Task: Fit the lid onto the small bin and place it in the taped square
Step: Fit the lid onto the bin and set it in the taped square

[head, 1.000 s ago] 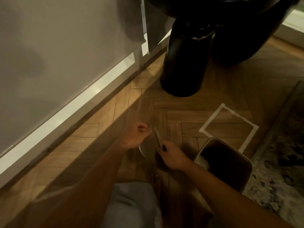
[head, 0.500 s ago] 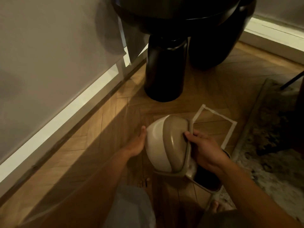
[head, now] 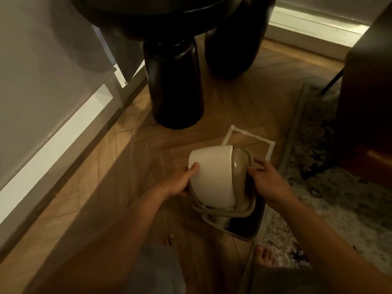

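Because the cream-and-taupe plastic swing lid (head: 214,179) needed aligning, I gripped its frame with left hand (head: 180,183) and right hand (head: 268,181), tilted above the small dark-mouthed bin (head: 246,227). Bin stood on wood floor (head: 127,177), just short of white taped square (head: 249,135).
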{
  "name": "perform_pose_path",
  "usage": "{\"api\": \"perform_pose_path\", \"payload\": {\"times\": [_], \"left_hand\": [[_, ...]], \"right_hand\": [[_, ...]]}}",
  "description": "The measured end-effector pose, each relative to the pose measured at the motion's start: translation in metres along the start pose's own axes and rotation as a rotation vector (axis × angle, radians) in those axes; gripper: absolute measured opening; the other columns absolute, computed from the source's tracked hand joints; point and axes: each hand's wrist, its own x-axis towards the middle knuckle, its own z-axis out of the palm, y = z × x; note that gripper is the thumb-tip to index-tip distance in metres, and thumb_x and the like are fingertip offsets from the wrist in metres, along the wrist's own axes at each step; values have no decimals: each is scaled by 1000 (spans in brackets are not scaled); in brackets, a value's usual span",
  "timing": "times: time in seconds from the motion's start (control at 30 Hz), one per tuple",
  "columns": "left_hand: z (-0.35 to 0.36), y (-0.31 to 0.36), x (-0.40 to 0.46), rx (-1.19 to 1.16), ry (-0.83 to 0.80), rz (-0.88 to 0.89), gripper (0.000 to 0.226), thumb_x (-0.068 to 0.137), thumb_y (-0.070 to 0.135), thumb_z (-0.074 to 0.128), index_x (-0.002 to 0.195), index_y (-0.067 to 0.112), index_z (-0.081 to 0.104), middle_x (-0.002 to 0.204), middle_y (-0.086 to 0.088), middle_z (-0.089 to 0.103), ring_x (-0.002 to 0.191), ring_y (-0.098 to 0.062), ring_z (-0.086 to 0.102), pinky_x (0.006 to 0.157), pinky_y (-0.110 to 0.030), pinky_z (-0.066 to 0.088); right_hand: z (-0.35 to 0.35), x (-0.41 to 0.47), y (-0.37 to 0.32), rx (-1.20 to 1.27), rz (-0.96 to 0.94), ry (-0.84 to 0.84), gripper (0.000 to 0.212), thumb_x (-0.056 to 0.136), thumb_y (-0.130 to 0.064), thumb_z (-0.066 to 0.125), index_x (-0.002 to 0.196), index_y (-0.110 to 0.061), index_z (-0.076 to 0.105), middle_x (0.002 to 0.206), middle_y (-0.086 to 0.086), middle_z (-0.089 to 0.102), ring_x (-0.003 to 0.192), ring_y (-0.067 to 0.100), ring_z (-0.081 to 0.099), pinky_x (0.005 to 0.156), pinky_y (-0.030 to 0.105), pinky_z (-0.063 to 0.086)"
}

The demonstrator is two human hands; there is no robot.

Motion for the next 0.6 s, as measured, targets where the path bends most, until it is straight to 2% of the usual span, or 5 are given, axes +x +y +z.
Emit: {"api": "perform_pose_path", "payload": {"times": [0.13, 0.23, 0.33, 0.43, 0.6], "left_hand": [[10, 5, 8, 93, 18, 42, 110, 61, 97, 42, 145, 27, 46, 139, 5, 56, 124, -21, 55, 101, -39, 47], [14, 6, 12, 217, 24, 84, 111, 61, 98, 39, 145, 26, 48, 144, 6, 53, 129, -18, 51, 100, -31, 38], [21, 8, 12, 276, 22, 96, 105, 63, 95, 43, 144, 28, 49, 143, 7, 55, 127, -17, 53, 101, -32, 40], [29, 13, 10, 296, 6, 102, 105, 64, 94, 47, 148, 31, 40, 145, 6, 52, 123, -15, 52, 103, -37, 43], [35, 21, 9, 347, -34, 98, 120, 57, 90, 60, 155, 32, 24, 155, 2, 41, 136, -23, 45, 107, -51, 43]], "right_hand": [[-7, -3, 8, -178, -21, 26, 42, 104, -27, 53, 144, -28, 42, 106, -1, 65, 88, 23, 69, 72, 39, 58], [-12, -6, 14, -210, 23, 20, 44, 103, -45, 49, 142, -24, 47, 103, -1, 65, 87, 21, 66, 76, 43, 59], [-21, -12, 14, -161, 75, -55, 71, 93, -71, 46, 149, -28, 42, 120, -3, 61, 92, 13, 60, 73, 35, 54], [-30, -18, 19, -155, 73, -134, 105, 71, -88, 54, 157, -34, 30, 149, 1, 49, 120, 24, 56, 91, 40, 54], [-43, -21, 34, -87, 13, -172, 104, 65, -73, 76, 154, -37, 35, 139, -5, 57, 114, 17, 62, 90, 40, 59]]}}
